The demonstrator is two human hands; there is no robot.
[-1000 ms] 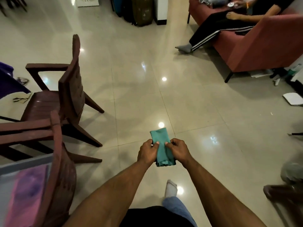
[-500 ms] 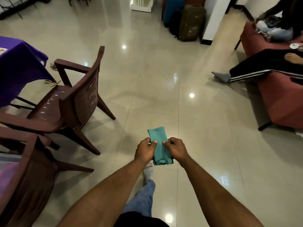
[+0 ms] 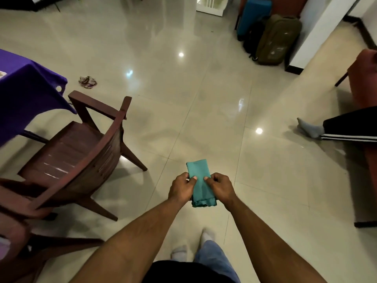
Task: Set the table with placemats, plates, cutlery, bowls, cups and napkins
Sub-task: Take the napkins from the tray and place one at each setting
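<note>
A folded teal napkin (image 3: 199, 176) is held out in front of me above the tiled floor. My left hand (image 3: 181, 187) pinches its left edge with the thumb on top. My right hand (image 3: 220, 187) pinches its right edge the same way. The napkin's far end sticks out past my fingers and its near folded end hangs below them. A table under a purple cloth (image 3: 22, 92) stands at the far left, partly cut off by the frame.
Two dark brown chairs (image 3: 81, 152) stand to my left, between me and the purple table. A red sofa (image 3: 365, 82) with a seated person's leg (image 3: 344, 129) is on the right. Suitcases (image 3: 273, 39) lean by a pillar at the back. Slippers (image 3: 87, 81) lie on the floor.
My view has swung left while I walk: the purple table has come into sight and the sofa has slid to the right edge. Both hands keep the same hold on the napkin.
</note>
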